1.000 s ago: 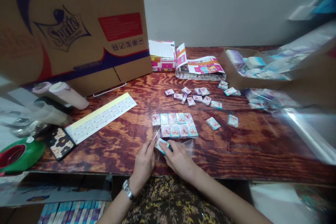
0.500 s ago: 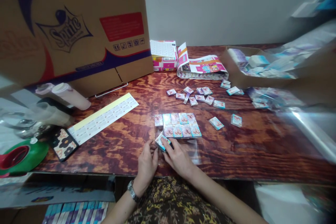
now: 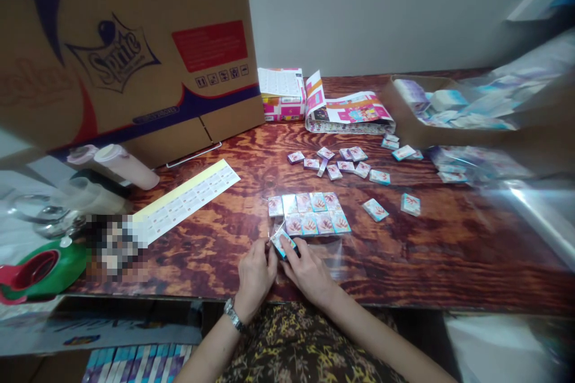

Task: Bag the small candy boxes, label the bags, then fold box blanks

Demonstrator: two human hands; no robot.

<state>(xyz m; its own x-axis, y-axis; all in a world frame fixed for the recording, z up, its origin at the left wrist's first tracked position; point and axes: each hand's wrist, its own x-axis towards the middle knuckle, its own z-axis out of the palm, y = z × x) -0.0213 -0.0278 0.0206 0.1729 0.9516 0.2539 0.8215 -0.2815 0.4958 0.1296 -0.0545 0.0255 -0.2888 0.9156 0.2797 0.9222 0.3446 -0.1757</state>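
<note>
Just before the left end of the two-row carton block (image 3: 309,216), our right hand (image 3: 311,272) pinches a small carton (image 3: 278,243) between thumb and fingers, tilted, seemingly so both hands reach its edge. Our left hand (image 3: 257,270) bunches its fingers beside it; whether they grip anything, we cannot tell. Beyond the block, loose cartons (image 3: 334,172) lie scattered, presumably for easy reach.

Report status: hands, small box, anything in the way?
Right hand on small box, fingers covering part of it. Left hand at its left end, grip unclear. Two rows of boxes just beyond; clear film nearby.
</note>
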